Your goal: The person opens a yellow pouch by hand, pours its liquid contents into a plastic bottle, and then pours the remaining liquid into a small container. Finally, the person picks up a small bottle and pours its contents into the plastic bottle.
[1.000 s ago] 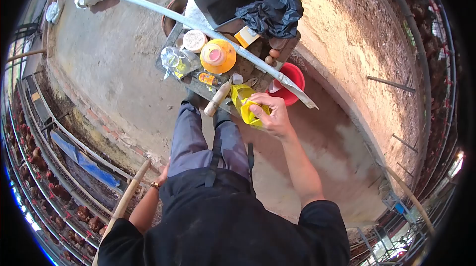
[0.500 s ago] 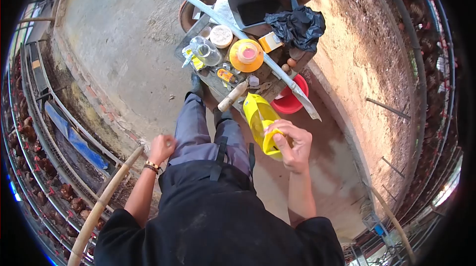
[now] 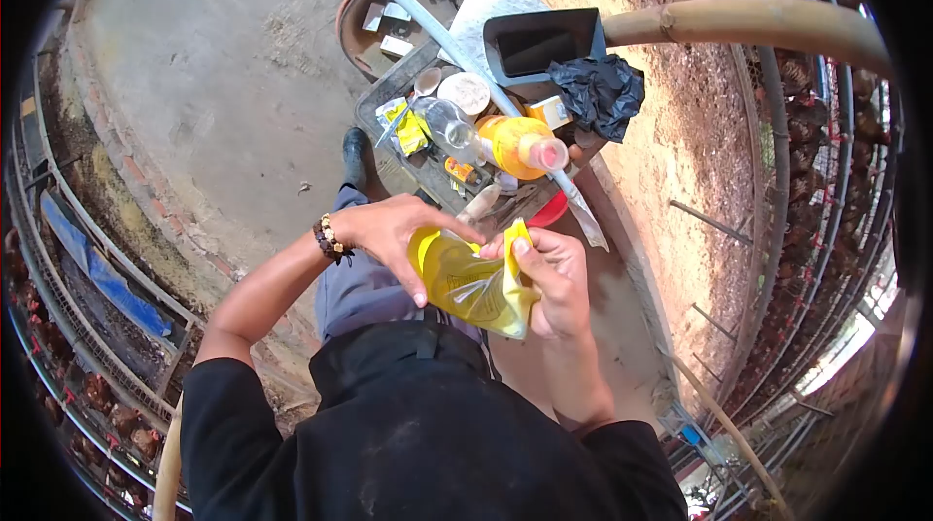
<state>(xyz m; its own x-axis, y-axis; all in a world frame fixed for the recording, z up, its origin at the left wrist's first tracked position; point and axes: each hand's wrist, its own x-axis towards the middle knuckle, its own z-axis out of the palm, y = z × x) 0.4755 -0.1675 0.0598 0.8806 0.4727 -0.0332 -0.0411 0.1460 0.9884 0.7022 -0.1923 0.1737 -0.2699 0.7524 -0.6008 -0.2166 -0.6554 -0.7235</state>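
A yellow plastic pouch [image 3: 465, 280] with a see-through panel lies across both hands, in front of my body. My left hand [image 3: 389, 234] grips its left end, thumb below and fingers along the upper edge. At the other end, my right hand [image 3: 554, 278] pinches the folded yellow edge between thumb and fingers. Just beyond the hands, a small table [image 3: 374, 108] carries a yellow-orange bottle [image 3: 510, 144] with a pink top, a clear glass jar [image 3: 449, 124], a round white-topped tub [image 3: 465, 93], a yellow packet [image 3: 410, 129] and a small orange-labelled bottle [image 3: 458, 169].
A long pale pipe [image 3: 413, 20] crosses the table. Behind it are a dark bin [image 3: 544, 40], a crumpled black bag [image 3: 601, 98] and a round basin [image 3: 348, 25] with small boxes. A red basin [image 3: 551, 210] sits lower down. Hen cages line both sides; a bamboo pole [image 3: 739, 20] juts in at right.
My left hand has come up from beside my leg and taken hold of the pouch's left end. The pouch has turned from upright to sideways, and the view has shifted.
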